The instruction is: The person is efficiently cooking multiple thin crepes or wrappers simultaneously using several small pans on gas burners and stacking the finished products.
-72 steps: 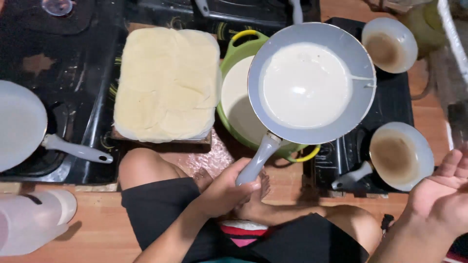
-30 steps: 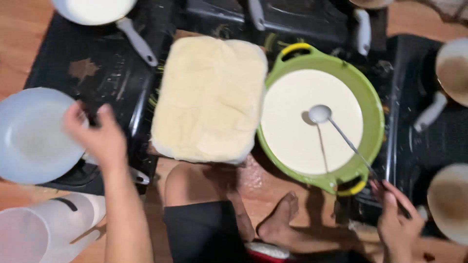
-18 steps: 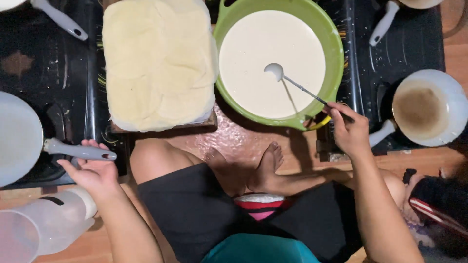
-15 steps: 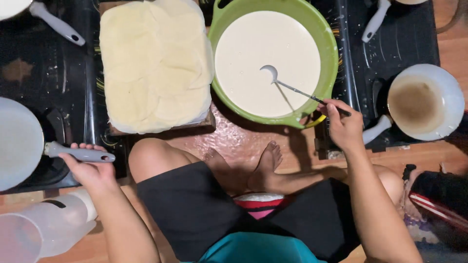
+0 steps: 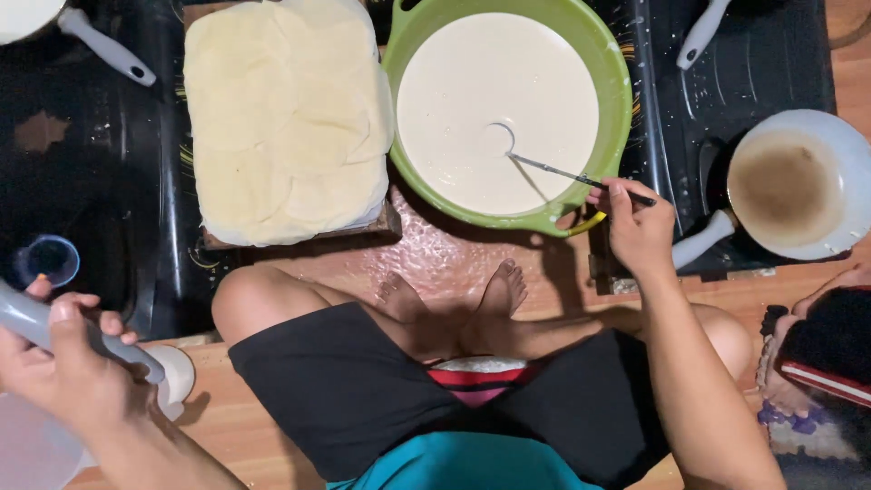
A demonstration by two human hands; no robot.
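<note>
Right hand [image 5: 638, 231] clamped on ladle handle [image 5: 581, 179], ladle bowl sunk in batter in green basin [image 5: 617, 82], left hand [image 5: 68, 372] closed around grey pan handle [image 5: 36, 319], stacked crepes [image 5: 286, 118] beside basin

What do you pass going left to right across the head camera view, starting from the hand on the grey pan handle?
Left hand on the grey pan handle → stack of pale thin crepes → green bowl of batter → right hand holding the ladle → browned pan.
</note>
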